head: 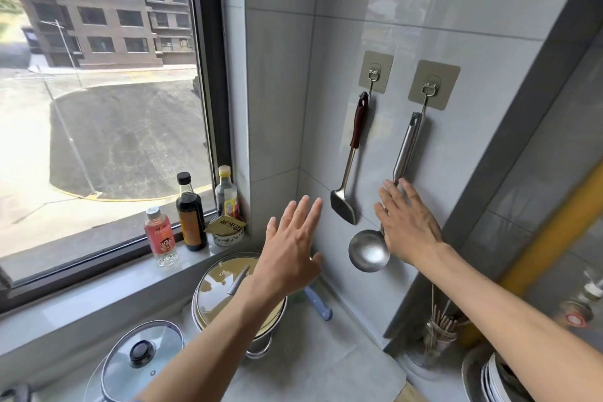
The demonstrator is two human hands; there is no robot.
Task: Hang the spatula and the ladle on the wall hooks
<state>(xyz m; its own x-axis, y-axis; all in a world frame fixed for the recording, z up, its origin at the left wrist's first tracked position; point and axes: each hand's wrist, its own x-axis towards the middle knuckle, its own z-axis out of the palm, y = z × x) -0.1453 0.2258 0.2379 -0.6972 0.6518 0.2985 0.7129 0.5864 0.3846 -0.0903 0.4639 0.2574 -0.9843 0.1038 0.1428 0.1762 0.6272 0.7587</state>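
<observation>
Nearest the camera, two bare forearms reach up from the bottom edge over the pale grey table (pixel 313 365), where a glass-lidded steel pot (pixel 143 356) and a taller steel pot with a yellowish lid (pixel 228 290) stand.

The left hand (pixel 290 248) hovers flat with fingers spread, its grip released and holding nothing, just left of and below the blade of the spatula. The right hand (pixel 408 225) is also released: its fingers lie flat and loosely spread against the lower shaft of the ladle, covering it there, not closed around it.

Farther in, on the grey tiled wall (pixel 489 108), both utensils already hang. The steel spatula with the dark red handle (pixel 354 153) hangs from the left square adhesive wall hook (pixel 375 73), its long axis near vertical, blade down. The all-steel ladle with the round bowl (pixel 403 153) hangs from the right square adhesive wall hook (pixel 432 85), handle hole at the top, bowl (pixel 368 251) at the bottom just left of the right wrist.

The ladle's long axis runs up and slightly right from the right hand, which is the nearer one. Judging by this, the hanging looks done, and what remains is for that hand to draw away without swinging the ladle into the spatula beside it.
</observation>
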